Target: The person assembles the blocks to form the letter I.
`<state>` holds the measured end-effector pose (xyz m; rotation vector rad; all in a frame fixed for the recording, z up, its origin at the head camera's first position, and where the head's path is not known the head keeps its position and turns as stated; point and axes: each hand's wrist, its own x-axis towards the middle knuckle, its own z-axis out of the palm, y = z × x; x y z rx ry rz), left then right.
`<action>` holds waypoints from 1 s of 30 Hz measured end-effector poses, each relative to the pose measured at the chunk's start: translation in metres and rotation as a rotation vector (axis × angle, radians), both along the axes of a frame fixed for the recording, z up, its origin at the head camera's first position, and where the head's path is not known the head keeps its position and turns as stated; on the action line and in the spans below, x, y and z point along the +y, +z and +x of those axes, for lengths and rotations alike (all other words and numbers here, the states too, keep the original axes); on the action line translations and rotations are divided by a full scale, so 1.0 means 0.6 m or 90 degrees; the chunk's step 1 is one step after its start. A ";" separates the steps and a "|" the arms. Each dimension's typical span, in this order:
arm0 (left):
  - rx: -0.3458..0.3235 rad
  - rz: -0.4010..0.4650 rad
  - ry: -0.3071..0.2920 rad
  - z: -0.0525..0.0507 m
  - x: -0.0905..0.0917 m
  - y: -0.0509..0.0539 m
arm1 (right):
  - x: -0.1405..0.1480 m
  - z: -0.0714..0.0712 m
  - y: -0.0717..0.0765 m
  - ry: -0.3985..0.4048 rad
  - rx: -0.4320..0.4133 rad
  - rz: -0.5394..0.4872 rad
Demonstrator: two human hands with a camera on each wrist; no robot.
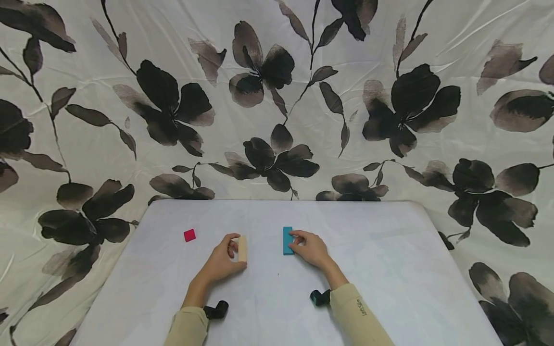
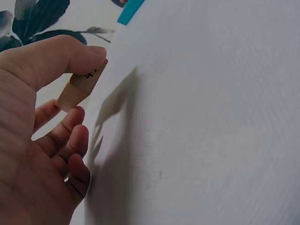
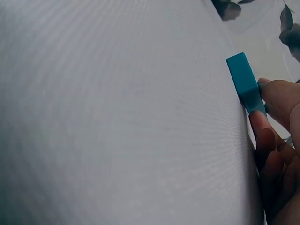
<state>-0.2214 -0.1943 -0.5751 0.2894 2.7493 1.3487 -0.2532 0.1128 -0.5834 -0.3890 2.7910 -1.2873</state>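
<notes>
- The left hand [image 1: 220, 262] grips the pale wooden block [image 1: 242, 249], the thumb at its near end and fingers at the far end; a dark mark shows on the block in the left wrist view.
- The right hand [image 1: 313, 250] pinches the blue block [image 1: 287, 241] by its right side; whether that block rests on the table [image 1: 268, 307] or is slightly raised, I cannot tell.
- The two blocks stand apart, roughly parallel, with bare table between them; the red piece [image 1: 189, 235] lies beyond and to the left of the left hand, untouched.
- The step in hand looks like handling both blocks at once, one per hand.
- The next move seems to call for steady fingers, both blocks held square, and the wooden one not tipping between its end contacts.
</notes>
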 end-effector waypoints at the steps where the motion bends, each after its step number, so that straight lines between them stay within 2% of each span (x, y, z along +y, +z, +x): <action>1: 0.000 0.003 -0.002 0.001 0.002 0.000 | 0.000 0.000 -0.001 0.000 -0.001 0.002; 10: 0.000 0.022 -0.028 0.010 0.018 0.005 | -0.001 0.001 -0.002 -0.001 0.004 0.008; 17: 0.017 0.028 -0.061 0.017 0.029 -0.003 | -0.002 0.001 -0.003 -0.008 0.003 0.011; 24: -0.013 0.016 -0.066 0.029 0.049 -0.002 | -0.002 0.002 -0.002 -0.007 0.003 0.013; 30: -0.015 0.005 -0.078 0.034 0.067 -0.002 | -0.002 0.001 -0.004 -0.005 0.003 0.017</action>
